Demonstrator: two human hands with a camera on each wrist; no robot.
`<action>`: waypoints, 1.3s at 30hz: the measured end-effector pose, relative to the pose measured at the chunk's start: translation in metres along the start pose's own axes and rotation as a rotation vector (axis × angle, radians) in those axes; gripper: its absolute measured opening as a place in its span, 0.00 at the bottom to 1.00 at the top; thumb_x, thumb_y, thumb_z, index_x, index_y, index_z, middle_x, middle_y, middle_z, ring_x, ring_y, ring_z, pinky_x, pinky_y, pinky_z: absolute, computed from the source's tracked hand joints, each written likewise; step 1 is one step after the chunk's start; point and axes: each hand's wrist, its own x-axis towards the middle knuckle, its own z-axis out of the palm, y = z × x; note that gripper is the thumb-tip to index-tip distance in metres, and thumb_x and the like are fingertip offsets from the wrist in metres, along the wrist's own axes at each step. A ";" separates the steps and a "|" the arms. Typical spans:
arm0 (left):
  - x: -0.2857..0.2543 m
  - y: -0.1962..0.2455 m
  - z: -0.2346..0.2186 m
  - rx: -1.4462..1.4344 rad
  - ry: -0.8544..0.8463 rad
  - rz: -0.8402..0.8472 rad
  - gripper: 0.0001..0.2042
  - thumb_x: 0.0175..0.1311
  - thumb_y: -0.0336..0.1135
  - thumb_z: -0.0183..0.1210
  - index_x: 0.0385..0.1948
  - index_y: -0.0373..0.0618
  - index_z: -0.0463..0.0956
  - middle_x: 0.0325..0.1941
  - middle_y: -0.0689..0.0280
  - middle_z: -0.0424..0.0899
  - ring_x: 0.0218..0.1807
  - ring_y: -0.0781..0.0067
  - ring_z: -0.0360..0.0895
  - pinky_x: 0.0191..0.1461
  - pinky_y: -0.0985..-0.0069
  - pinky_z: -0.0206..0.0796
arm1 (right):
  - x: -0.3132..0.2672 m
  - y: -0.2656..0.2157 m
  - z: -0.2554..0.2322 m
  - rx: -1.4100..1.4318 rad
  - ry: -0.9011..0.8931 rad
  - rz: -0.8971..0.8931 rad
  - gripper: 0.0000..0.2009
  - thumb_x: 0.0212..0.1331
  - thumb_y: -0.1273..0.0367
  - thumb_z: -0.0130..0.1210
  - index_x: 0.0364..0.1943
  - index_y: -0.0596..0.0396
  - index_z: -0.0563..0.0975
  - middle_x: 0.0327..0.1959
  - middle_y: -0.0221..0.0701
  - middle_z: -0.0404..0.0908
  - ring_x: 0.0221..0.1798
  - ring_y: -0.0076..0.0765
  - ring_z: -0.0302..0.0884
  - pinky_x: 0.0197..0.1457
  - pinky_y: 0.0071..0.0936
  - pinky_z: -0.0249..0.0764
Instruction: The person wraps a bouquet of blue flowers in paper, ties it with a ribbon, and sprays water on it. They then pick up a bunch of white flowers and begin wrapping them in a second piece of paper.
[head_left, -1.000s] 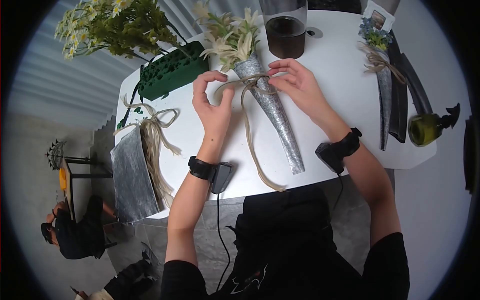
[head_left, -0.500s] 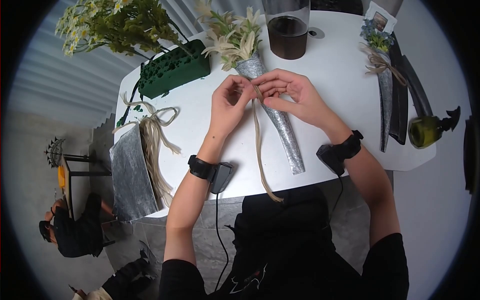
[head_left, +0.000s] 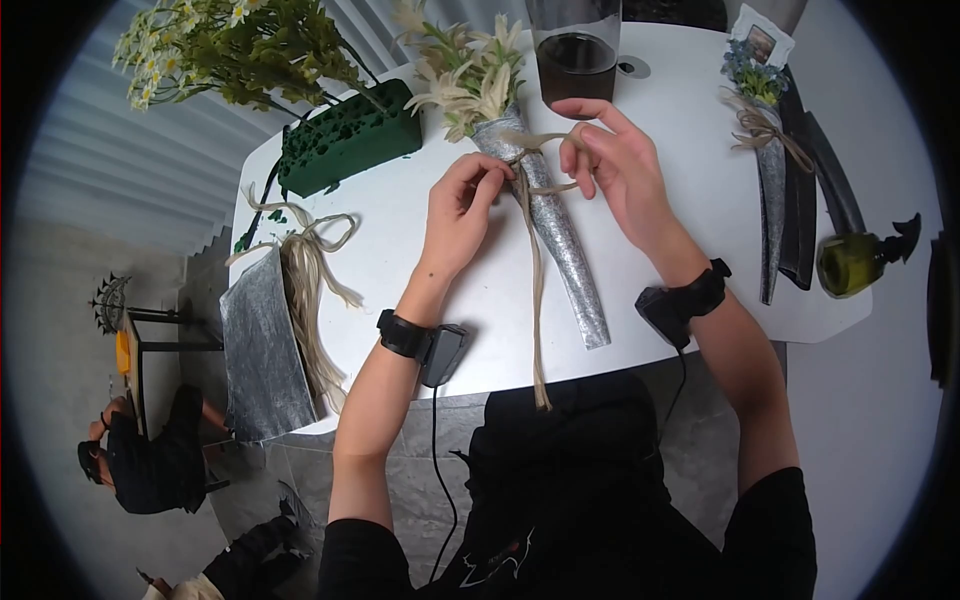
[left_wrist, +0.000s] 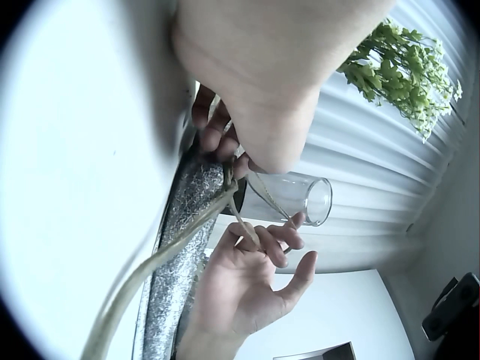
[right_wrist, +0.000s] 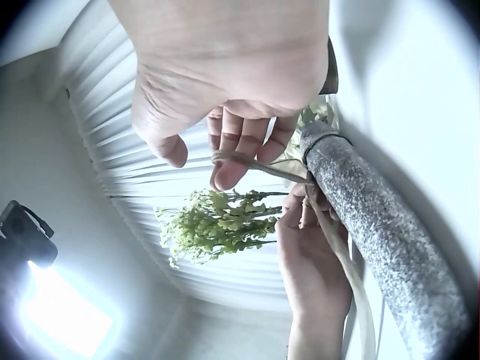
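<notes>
A silver-grey glittery cone wrap (head_left: 568, 255) lies on the white table (head_left: 420, 350), with cream artificial flowers (head_left: 485, 90) coming out of its wide end. Tan raffia cord (head_left: 538, 310) goes round its upper part, one long tail hanging past the table edge. At the knot, my left hand (head_left: 458, 215) pinches the cord between thumb and fingers against the wrap. To the right, my right hand (head_left: 630, 180) has a loop of the cord (right_wrist: 259, 163) caught round its curled fingers, drawn away from the knot; its thumb stands apart.
Behind the hands stands a glass of dark liquid (head_left: 575, 75). At left are a green foam block (head_left: 350, 145) with daisies, a grey sheet (head_left: 265, 350) and a raffia bundle (head_left: 310, 280). A finished-looking blue bouquet (head_left: 765, 170) and a spray bottle (head_left: 850, 255) lie right.
Both hands came together at the knot, then the right hand drew off rightward with a loop of cord while the left stayed at the knot. The long tail swung slightly.
</notes>
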 end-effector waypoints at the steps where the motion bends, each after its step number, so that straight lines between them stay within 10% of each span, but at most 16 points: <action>1: 0.000 0.000 0.001 0.044 0.047 0.015 0.05 0.72 0.30 0.58 0.40 0.38 0.80 0.34 0.70 0.79 0.35 0.83 0.72 0.40 0.83 0.65 | 0.000 0.000 -0.002 0.000 0.000 0.000 0.20 0.71 0.65 0.48 0.61 0.64 0.71 0.32 0.30 0.78 0.27 0.17 0.68 0.36 0.15 0.66; 11: -0.002 0.003 -0.003 0.483 0.073 0.082 0.09 0.65 0.31 0.67 0.29 0.36 0.80 0.31 0.70 0.77 0.29 0.85 0.70 0.32 0.82 0.63 | 0.006 0.014 -0.008 -0.093 0.192 -0.031 0.19 0.69 0.70 0.55 0.61 0.61 0.71 0.32 0.26 0.76 0.23 0.13 0.63 0.32 0.15 0.63; 26: 0.001 0.006 -0.005 0.526 0.241 0.089 0.18 0.60 0.33 0.69 0.51 0.39 0.83 0.30 0.65 0.78 0.29 0.77 0.75 0.33 0.78 0.68 | 0.007 0.018 -0.010 -0.168 0.238 0.029 0.16 0.66 0.72 0.58 0.56 0.58 0.76 0.39 0.23 0.78 0.26 0.13 0.65 0.34 0.13 0.64; 31: 0.002 0.002 -0.005 0.518 0.275 0.150 0.33 0.57 0.36 0.72 0.65 0.36 0.71 0.45 0.61 0.80 0.38 0.74 0.82 0.36 0.79 0.72 | 0.006 0.021 -0.009 -0.227 0.174 0.079 0.14 0.66 0.71 0.58 0.54 0.58 0.77 0.42 0.25 0.79 0.29 0.13 0.66 0.36 0.13 0.65; 39: 0.002 -0.002 -0.010 0.433 0.266 0.094 0.32 0.55 0.32 0.71 0.63 0.39 0.70 0.52 0.62 0.76 0.41 0.75 0.80 0.36 0.79 0.70 | 0.005 0.045 -0.009 -0.263 -0.022 0.012 0.14 0.65 0.74 0.59 0.55 0.56 0.78 0.52 0.26 0.74 0.31 0.13 0.70 0.38 0.15 0.70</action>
